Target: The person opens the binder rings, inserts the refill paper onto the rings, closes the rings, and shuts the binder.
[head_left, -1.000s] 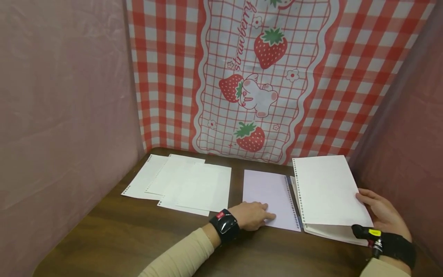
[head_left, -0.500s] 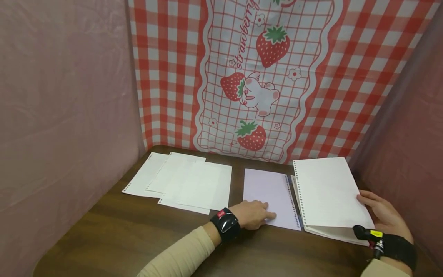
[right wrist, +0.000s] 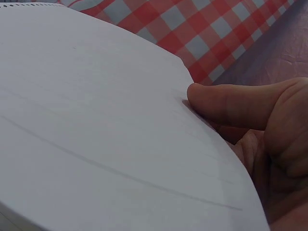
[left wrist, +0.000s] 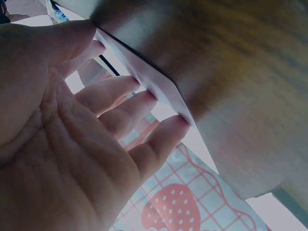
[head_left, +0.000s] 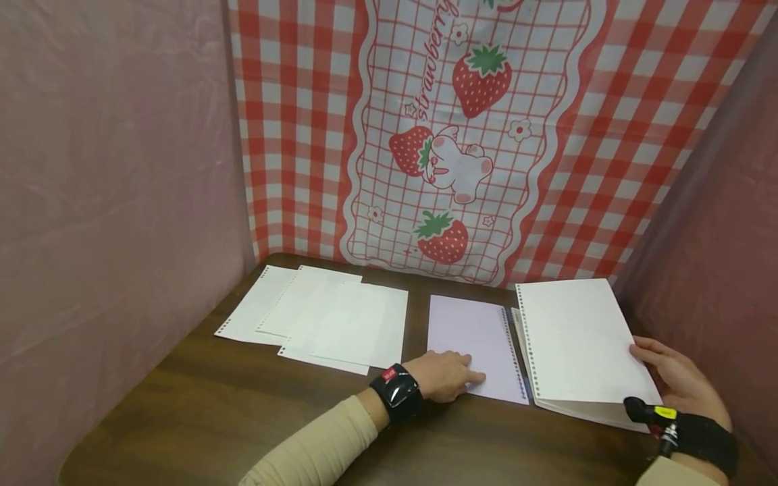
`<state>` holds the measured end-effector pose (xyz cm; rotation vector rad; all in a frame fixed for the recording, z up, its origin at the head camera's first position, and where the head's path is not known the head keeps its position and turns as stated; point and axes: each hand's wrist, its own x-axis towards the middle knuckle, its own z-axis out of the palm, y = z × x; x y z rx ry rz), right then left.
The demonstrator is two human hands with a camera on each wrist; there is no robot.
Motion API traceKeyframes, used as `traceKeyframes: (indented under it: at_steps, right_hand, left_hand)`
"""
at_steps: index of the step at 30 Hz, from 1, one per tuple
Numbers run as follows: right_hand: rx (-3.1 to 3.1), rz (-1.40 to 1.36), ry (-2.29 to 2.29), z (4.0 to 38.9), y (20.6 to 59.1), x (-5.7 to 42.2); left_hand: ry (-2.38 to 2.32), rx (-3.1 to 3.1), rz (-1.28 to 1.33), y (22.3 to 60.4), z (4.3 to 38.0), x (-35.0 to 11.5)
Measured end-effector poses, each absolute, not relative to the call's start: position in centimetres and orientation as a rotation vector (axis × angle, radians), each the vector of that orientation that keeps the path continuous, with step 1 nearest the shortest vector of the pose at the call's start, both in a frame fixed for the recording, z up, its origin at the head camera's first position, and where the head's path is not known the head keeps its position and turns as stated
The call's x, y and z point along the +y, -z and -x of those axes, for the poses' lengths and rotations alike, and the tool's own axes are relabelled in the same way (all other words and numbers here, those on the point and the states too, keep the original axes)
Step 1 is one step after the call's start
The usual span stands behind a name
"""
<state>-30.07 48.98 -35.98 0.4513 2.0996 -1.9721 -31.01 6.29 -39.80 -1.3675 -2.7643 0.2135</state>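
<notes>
A loose-leaf notebook lies spread on the table, its pale purple cover [head_left: 464, 324] flat to the left of the dark ring binding [head_left: 515, 358]. On the lower part of that cover rests my left hand [head_left: 444, 376], fingers extended, their tips against its surface in the left wrist view. My right hand [head_left: 687, 381] pinches the right edge of a white sheet [head_left: 580, 344], thumb [right wrist: 226, 103] on top. Punched holes along the sheet's left edge show apart from the rings. Beneath it are the notebook's remaining pages [head_left: 598, 413], mostly hidden.
Several loose punched sheets [head_left: 358, 324] overlap on the left of the brown wooden table [head_left: 243, 418]. A red checked strawberry cloth [head_left: 425, 223] hangs at the back, and pinkish curtains [head_left: 121, 202] close off both sides.
My right hand and the white sheet have shifted slightly toward me and to the right. The left hand stays on the purple cover, and the head view has moved a little.
</notes>
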Motion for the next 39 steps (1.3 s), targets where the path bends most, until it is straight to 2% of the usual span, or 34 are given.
traceKeyframes:
  at_steps: [8,23,39]
  right_hand:
    - [2.168,-0.554,1.879,30.52,36.32,49.09]
    - [2.255,-0.498,1.809,30.83,36.88,48.85]
    - [2.234,-0.56,1.844,30.71,36.76,48.75]
  left_hand:
    - [-0.212,-2.77,1.361,39.77,30.8,6.31]
    - [-0.224,-2.75,1.356,39.87,30.87,6.28]
    - [-0.227,-2.748,1.355,39.82,30.94,6.31]
